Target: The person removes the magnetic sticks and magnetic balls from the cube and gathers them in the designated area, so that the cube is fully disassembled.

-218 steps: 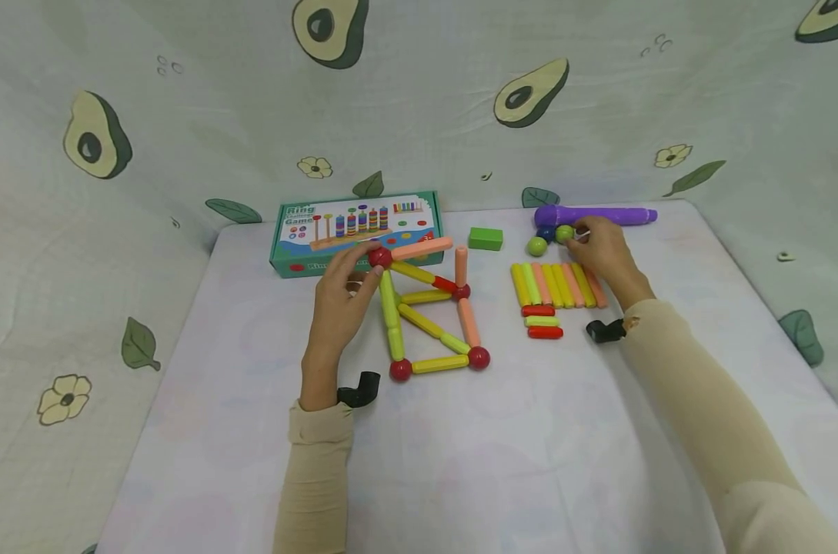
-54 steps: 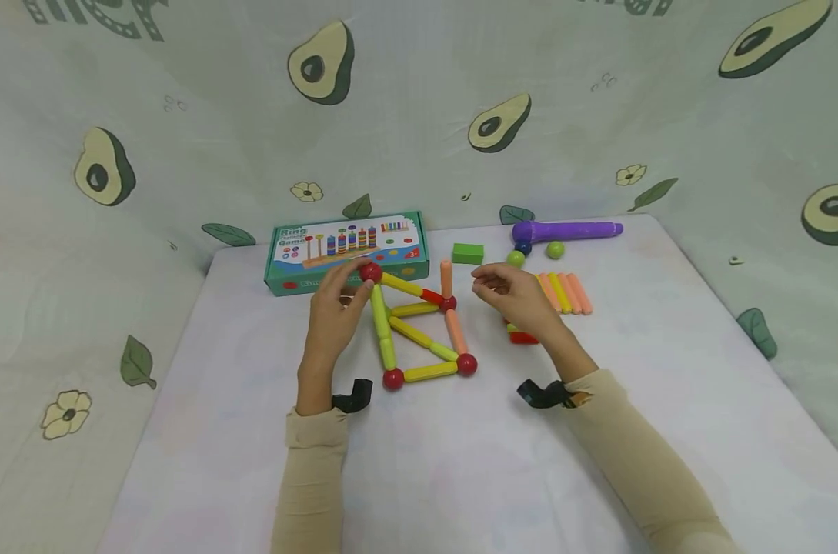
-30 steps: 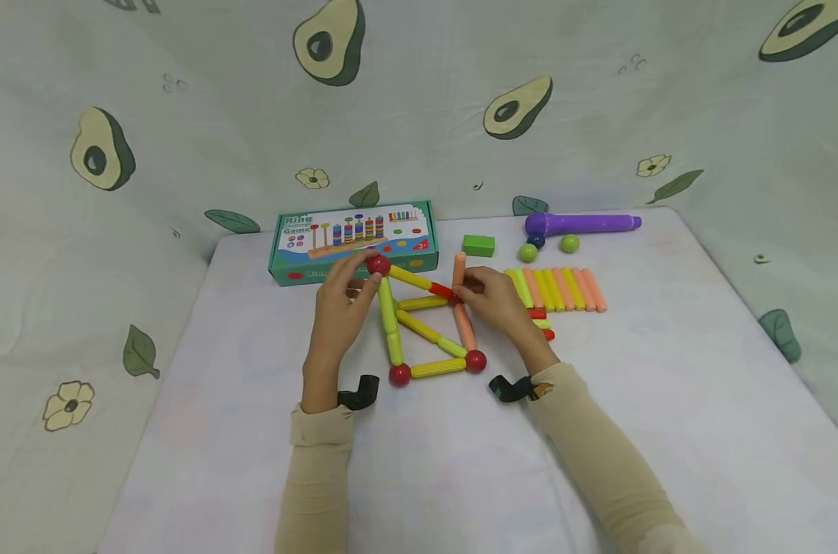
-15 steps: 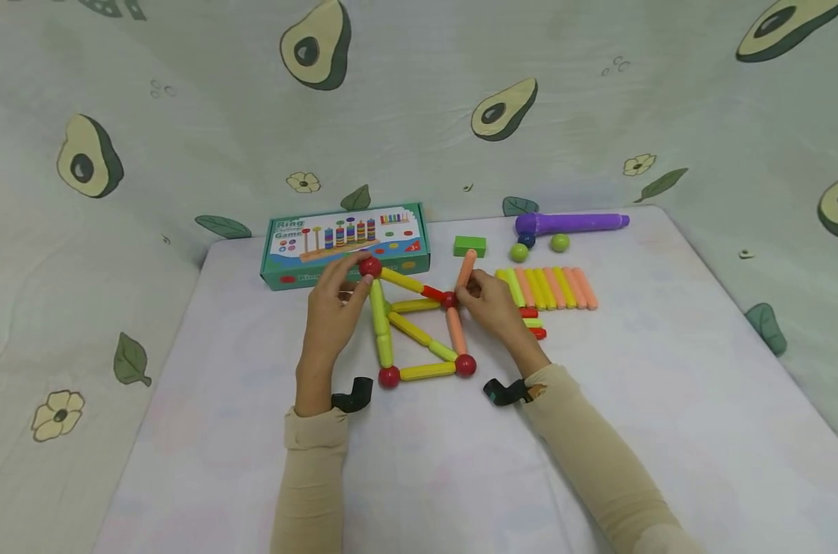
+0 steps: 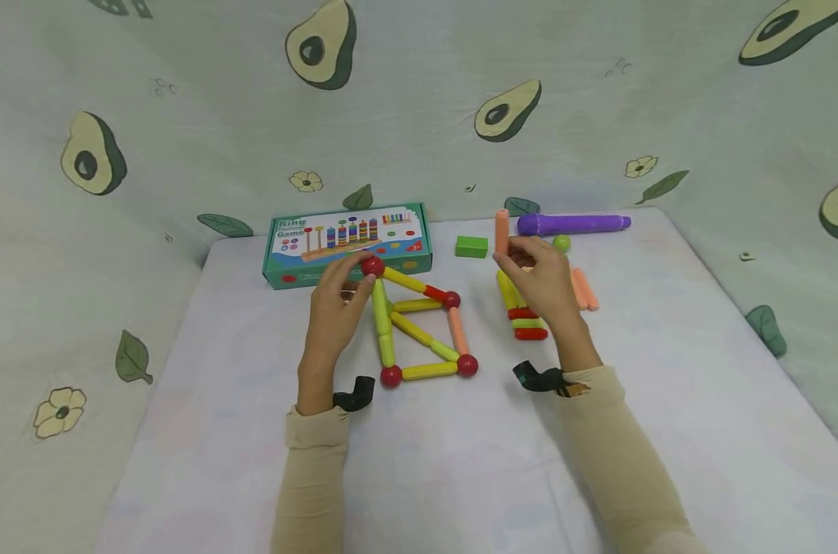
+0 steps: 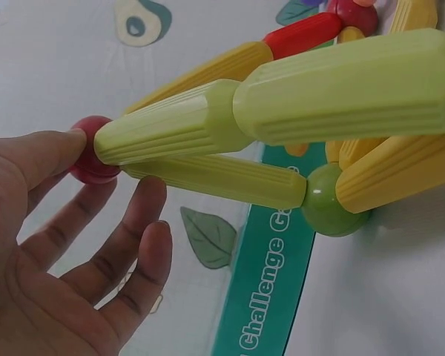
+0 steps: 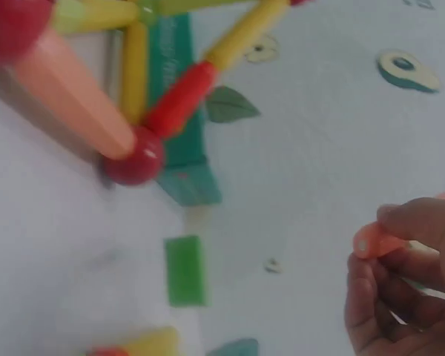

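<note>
My left hand (image 5: 335, 308) pinches a red ball (image 5: 373, 267) at the raised top corner of a frame built from magnetic sticks and balls. Yellow-green sticks (image 6: 163, 122) run down from that ball, and in the left wrist view a green ball (image 6: 326, 199) joins sticks lower down. Between thumb and fingers, my right hand (image 5: 543, 273) holds a peach magnetic stick (image 5: 502, 231) upright, off the frame and to its right. The right back red ball (image 5: 451, 300) still joins a red stick (image 5: 435, 292) and a lower peach stick (image 5: 457, 329).
Behind the frame lies a green game box (image 5: 349, 242), with a green block (image 5: 471, 246) to its right. A purple microphone-shaped toy (image 5: 574, 224) and a green ball (image 5: 561, 243) sit at the back right. Loose sticks (image 5: 530, 334) lie partly hidden under my right hand.
A peach stick on the top ball went first. My right hand then took the upright peach stick off the right back ball and lifted it rightward. My left hand kept its hold.
</note>
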{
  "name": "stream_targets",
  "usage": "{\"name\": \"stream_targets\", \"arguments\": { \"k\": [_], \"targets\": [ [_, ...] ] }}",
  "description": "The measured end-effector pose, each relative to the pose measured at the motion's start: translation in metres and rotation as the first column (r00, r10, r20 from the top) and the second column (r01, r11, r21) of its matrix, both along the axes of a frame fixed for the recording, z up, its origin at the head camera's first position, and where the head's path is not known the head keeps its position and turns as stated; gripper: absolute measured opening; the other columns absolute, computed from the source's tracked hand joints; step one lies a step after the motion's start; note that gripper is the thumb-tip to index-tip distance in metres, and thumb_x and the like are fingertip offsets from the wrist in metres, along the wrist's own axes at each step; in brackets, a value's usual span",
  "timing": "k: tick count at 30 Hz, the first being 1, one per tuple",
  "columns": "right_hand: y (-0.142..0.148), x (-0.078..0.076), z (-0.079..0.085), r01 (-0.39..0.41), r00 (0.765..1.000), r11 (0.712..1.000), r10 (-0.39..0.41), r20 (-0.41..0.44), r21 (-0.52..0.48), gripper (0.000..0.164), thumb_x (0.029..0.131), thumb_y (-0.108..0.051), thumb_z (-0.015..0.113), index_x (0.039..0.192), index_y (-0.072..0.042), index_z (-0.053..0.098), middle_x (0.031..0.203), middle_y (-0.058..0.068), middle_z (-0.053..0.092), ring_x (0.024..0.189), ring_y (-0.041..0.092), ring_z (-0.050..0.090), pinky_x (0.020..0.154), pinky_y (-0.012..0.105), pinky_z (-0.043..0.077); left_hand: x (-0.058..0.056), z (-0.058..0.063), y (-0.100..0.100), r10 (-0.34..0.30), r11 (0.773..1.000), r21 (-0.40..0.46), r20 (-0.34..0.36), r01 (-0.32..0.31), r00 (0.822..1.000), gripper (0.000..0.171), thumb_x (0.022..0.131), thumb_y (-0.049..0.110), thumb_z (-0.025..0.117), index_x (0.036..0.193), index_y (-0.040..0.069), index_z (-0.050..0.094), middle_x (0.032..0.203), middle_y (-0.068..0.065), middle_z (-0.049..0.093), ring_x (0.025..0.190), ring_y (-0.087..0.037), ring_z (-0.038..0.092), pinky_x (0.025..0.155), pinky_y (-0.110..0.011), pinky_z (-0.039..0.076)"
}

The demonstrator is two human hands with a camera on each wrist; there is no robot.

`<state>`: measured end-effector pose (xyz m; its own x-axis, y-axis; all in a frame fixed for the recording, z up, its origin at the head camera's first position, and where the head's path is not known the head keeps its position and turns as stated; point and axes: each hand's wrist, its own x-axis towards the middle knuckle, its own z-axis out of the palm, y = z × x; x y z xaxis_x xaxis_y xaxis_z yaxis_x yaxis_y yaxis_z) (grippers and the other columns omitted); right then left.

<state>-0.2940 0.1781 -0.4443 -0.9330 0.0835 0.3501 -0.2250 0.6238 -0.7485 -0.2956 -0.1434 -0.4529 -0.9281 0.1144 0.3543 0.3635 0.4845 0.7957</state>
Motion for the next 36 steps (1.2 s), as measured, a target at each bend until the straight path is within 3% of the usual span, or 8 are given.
{"name": "stream_targets", "arguments": {
  "k": [3,9,16,21,36],
  "targets": [
    [0.02,0.005,0.006,0.03,0.999,0.999,-0.031,0.038,0.03,0.039,0.096,-0.029,0.069,0.124,-0.002,0.066,0.106,0.01,0.065,0.095,0.023,0.06,0.082,0.029,0.049,-0.001,-0.001,0.003,-0.013,1.0,0.0,0.007,0.013,1.0,0.041,0.102,0.029,0.06,0.143,0.031,0.056,0.14,0.0,0.052,0.099,-0.021,0.064,0.088,-0.038,0.052],
    [0.052,0.006,0.006,0.042,0.992,0.99,-0.057,0.111,0.136,0.04,0.098,-0.028,0.066,0.129,-0.003,0.06,0.107,0.014,0.064,0.094,0.027,0.058,0.082,0.037,0.049,0.002,-0.001,-0.004,0.006,1.0,0.018,-0.03,-0.006,1.0,0.039,0.101,0.028,0.061,0.141,0.029,0.058,0.138,0.001,0.054,0.096,-0.022,0.066,0.084,-0.038,0.053],
    [0.101,0.02,-0.003,0.11,0.965,0.972,-0.154,0.211,0.205,0.042,0.098,-0.029,0.066,0.129,0.0,0.062,0.116,0.019,0.061,0.102,0.035,0.057,0.087,0.05,0.05,0.001,-0.001,-0.002,-0.016,1.0,0.015,-0.045,0.016,0.999,0.04,0.102,0.028,0.06,0.141,0.023,0.057,0.138,-0.002,0.054,0.096,-0.022,0.066,0.083,-0.038,0.053],
    [0.129,0.025,-0.015,0.127,0.953,0.959,-0.189,0.239,0.253,0.043,0.098,-0.027,0.064,0.129,0.003,0.061,0.114,0.023,0.061,0.102,0.038,0.058,0.085,0.052,0.05,0.001,-0.001,0.0,-0.018,1.0,0.019,-0.035,0.019,0.999,0.04,0.102,0.027,0.061,0.142,0.026,0.057,0.138,-0.001,0.054,0.096,-0.022,0.066,0.084,-0.038,0.053],
    [0.161,0.027,-0.039,0.076,0.929,0.942,-0.187,0.321,0.328,0.042,0.098,-0.024,0.063,0.128,0.006,0.057,0.108,0.029,0.064,0.096,0.042,0.059,0.079,0.053,0.048,0.001,-0.001,0.001,-0.017,0.999,0.029,-0.033,0.017,0.999,0.039,0.102,0.028,0.061,0.141,0.025,0.058,0.137,-0.001,0.054,0.094,-0.022,0.066,0.083,-0.038,0.053]
  ]
}}
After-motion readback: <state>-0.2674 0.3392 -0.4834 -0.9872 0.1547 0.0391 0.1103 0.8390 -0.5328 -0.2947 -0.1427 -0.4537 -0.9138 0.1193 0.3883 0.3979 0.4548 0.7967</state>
